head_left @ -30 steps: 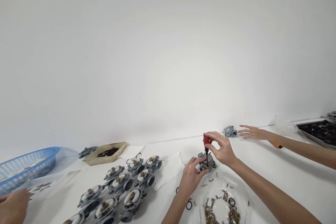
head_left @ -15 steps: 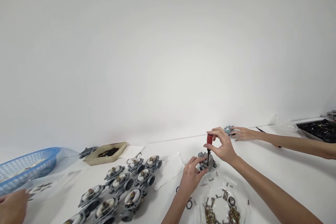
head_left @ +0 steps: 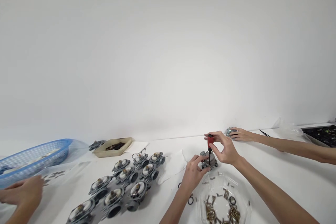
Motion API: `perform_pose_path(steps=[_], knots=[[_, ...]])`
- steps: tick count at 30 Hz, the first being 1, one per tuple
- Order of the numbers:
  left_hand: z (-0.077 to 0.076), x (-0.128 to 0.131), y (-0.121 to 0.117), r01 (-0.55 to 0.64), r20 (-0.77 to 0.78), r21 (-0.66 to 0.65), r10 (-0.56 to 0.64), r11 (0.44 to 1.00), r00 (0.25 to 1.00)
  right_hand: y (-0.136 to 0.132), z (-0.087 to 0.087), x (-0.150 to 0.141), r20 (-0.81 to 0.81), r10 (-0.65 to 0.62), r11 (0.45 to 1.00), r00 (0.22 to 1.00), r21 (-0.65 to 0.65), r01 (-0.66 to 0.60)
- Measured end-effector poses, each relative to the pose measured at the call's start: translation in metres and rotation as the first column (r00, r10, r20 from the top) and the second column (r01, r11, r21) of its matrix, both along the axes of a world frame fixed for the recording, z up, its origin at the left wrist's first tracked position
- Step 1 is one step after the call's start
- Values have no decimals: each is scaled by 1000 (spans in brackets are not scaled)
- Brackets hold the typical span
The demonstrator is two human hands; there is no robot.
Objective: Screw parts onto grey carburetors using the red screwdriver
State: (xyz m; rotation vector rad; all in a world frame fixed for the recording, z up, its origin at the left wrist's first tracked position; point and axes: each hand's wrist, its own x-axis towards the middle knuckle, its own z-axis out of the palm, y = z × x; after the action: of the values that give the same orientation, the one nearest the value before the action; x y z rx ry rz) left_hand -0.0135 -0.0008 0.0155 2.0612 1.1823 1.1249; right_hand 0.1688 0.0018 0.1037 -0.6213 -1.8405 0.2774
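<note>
My right hand (head_left: pixel 224 148) is closed on the red handle of a screwdriver (head_left: pixel 210 140), which stands upright with its dark shaft pointing down. Its tip meets a grey metal carburetor (head_left: pixel 214 162) on the table; the exact contact spot is too small to make out. With thumb and fingers my left hand (head_left: pixel 193 174) grips the left side of the same carburetor and partly hides it. Just below both hands lies a clear plastic tray (head_left: pixel 201 196) holding many small brass-coloured screws (head_left: pixel 233 213) and a black ring.
Several carburetors (head_left: pixel 126 174) with white floats stand left of my arms. Beyond them are a beige tray (head_left: pixel 126 146) and a blue basket (head_left: pixel 64 146). A co-worker's hand (head_left: pixel 243 134) touches a metal part (head_left: pixel 230 132) at right; another person's hand (head_left: pixel 25 192) is far left.
The view has shifted slightly, moving the left-side items rightward. The far-left person's hand has come further into view. My fingers on the screwdriver handle have shifted; my left hand keeps its grip.
</note>
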Motion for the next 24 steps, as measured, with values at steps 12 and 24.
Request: perform_pose_path(steps=[12,24], knots=[[3,0,-1,-9,-59,-1,9,1000,998,5,2,4,-13,20,1000,1000,17,-20],[-3,2,-2,-42,-40,48,43,998,998,7,1,6,-43,55,998,998,-20,-56]])
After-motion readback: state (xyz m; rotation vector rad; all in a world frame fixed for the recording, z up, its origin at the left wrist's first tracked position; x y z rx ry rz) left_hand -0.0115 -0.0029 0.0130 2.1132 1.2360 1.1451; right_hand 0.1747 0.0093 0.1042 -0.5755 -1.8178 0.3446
